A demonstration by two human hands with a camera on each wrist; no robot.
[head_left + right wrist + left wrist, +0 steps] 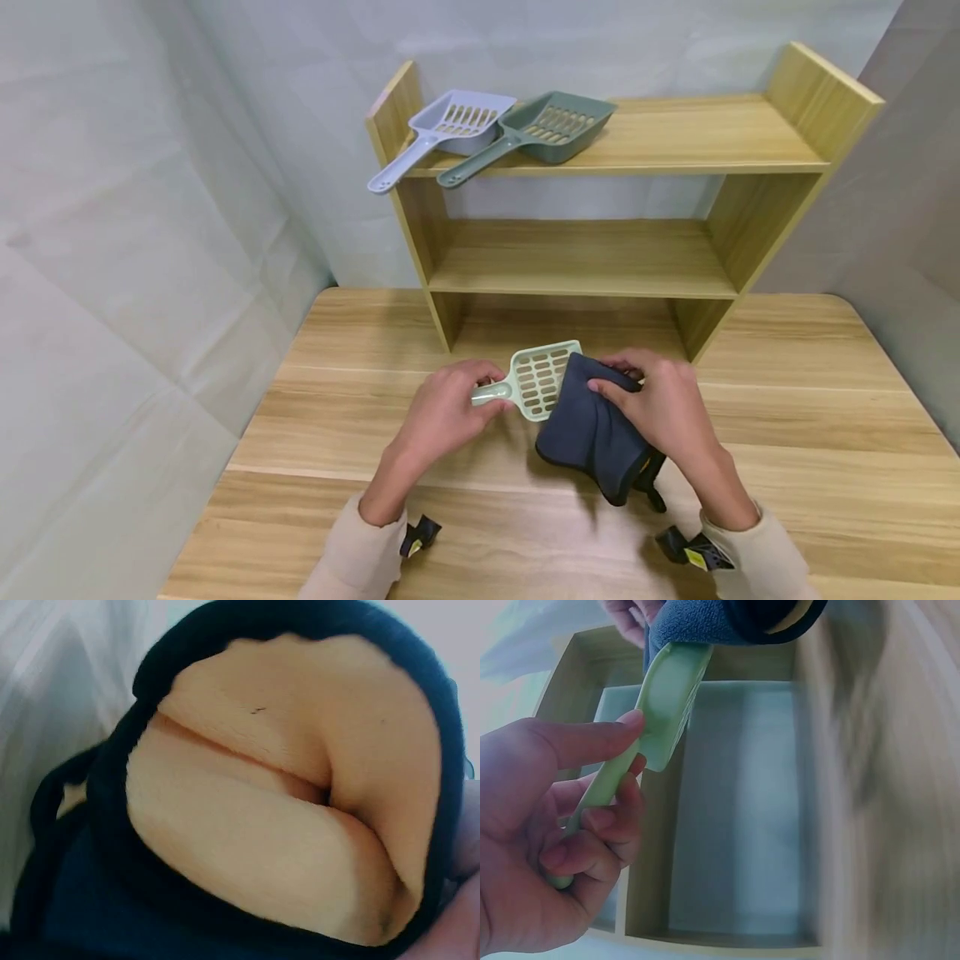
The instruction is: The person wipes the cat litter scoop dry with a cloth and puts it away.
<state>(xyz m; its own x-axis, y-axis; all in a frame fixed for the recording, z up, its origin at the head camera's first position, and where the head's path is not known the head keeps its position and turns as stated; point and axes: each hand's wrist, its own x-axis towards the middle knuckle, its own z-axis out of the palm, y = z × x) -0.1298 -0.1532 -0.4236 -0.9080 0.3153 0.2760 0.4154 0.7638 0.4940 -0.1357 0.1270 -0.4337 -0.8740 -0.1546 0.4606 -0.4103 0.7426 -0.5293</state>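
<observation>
My left hand (452, 407) holds a light green slotted litter scoop (514, 389) by its handle, with thumb and fingers curled round it in the left wrist view. Against the far end of the scoop lies a navy cloth mitt (588, 417) with dark edging and a hanging loop, covering part of that end. My right hand (658, 402) pinches the mitt by its upper part, thumb in front. The right wrist view looks into the mitt's opening, where a tan lining (240, 832) shows. Some right fingertips are hidden behind the cloth.
A wooden shelf unit (585, 257) stands at the back of the wooden table (315, 433). On its top board, at the left, a lavender litter scoop (420, 148) and a dark green one (498, 150) lie side by side, handles jutting over the front edge.
</observation>
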